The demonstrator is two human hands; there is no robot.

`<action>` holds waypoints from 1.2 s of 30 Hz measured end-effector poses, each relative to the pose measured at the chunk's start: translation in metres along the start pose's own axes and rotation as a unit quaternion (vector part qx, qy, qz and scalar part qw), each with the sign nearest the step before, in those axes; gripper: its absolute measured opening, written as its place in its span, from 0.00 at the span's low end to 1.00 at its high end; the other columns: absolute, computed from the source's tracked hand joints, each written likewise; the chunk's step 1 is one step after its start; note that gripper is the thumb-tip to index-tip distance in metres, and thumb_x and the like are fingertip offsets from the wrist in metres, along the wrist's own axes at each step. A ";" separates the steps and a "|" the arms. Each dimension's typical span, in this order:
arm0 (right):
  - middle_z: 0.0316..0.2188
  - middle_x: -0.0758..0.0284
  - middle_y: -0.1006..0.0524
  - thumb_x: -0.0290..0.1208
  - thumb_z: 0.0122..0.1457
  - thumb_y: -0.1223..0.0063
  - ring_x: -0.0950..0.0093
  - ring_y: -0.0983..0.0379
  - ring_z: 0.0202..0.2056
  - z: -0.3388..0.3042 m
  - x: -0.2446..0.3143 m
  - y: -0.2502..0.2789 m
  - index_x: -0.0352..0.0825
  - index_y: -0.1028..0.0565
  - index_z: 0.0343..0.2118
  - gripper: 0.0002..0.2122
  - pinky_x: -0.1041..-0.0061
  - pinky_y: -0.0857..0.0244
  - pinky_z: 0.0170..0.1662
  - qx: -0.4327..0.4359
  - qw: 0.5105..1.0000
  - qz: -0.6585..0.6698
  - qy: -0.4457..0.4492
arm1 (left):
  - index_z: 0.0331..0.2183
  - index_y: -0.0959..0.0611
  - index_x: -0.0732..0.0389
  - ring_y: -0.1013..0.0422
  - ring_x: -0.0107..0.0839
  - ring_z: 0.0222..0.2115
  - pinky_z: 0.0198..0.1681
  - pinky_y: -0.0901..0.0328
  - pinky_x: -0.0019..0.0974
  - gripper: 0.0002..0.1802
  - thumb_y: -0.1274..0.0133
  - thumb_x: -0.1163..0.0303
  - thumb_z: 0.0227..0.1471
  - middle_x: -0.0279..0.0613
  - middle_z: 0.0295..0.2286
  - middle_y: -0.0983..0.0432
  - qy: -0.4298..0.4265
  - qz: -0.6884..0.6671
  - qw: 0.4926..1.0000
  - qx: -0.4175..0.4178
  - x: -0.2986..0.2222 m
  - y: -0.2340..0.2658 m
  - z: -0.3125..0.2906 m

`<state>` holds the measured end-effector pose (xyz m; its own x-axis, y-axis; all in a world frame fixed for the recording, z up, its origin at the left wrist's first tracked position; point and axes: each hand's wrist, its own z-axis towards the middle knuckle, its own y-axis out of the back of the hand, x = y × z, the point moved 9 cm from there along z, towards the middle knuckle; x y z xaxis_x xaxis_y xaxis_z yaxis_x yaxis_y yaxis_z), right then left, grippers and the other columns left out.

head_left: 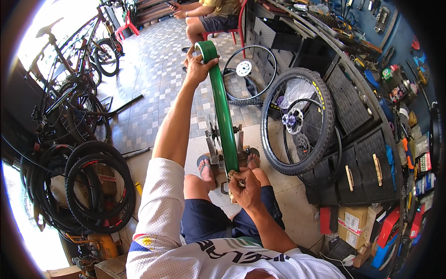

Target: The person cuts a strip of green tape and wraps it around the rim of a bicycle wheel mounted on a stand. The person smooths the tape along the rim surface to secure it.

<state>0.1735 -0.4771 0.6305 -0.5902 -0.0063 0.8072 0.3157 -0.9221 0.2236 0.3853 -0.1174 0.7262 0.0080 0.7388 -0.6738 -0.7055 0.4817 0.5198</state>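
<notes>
My left hand point(199, 69) reaches far out, thumb and fingers gripping a roll of green tape point(207, 50). From the roll a wide, glossy green strip point(224, 111) runs straight back toward me. Close to my lap, my right hand point(246, 188) is closed at the near end of the strip. It clutches a crumpled tan cloth point(233, 197), partly hidden by the fingers. Between my feet stands a metal wheel stand point(211, 151), with hub parts showing on both sides of the green strip. The strip covers most of whatever the stand holds.
On the right, a knobby-tyred wheel point(297, 121) and a bare wheel point(251, 72) lean near black drawers point(348, 97) under a crowded tool bench. Tyres point(100, 186) and parked bicycles point(69, 69) fill the left. Another person point(209, 18) sits ahead on a red chair.
</notes>
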 end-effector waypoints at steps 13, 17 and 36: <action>0.35 0.57 0.20 0.18 0.53 0.33 0.68 0.18 0.31 0.000 0.003 0.002 0.31 0.26 0.37 0.12 0.74 0.25 0.32 -0.007 1.000 -0.005 0.012 | 0.45 0.10 0.50 0.57 0.60 0.68 0.69 0.57 0.58 0.31 0.32 0.39 0.46 0.68 0.63 0.42 0.041 0.076 0.996 0.015 0.009 -0.004 0.004; 0.35 0.57 0.20 0.19 0.53 0.33 0.67 0.18 0.31 0.002 0.006 -0.001 0.31 0.26 0.37 0.11 0.74 0.25 0.32 -0.005 1.000 -0.006 0.017 | 0.45 0.11 0.55 0.35 0.56 0.58 0.63 0.45 0.59 0.31 0.33 0.40 0.49 0.58 0.51 0.24 0.089 0.059 0.991 0.076 0.021 -0.004 0.009; 0.28 0.60 0.19 0.34 0.56 0.41 0.56 0.21 0.32 0.158 0.040 -0.016 0.40 0.21 0.33 0.05 0.58 0.28 0.35 0.000 0.976 -0.217 0.018 | 0.48 0.18 0.58 0.21 0.31 0.26 0.30 0.24 0.41 0.23 0.34 0.56 0.56 0.37 0.32 0.19 0.234 -0.261 0.925 0.150 -0.015 -0.012 -0.045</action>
<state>0.2619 -0.4020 0.7458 -0.6941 0.3709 0.6170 0.0312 -0.8408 0.5405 0.3615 -0.1558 0.7067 -0.0647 0.1179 -0.9909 -0.4639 0.8756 0.1344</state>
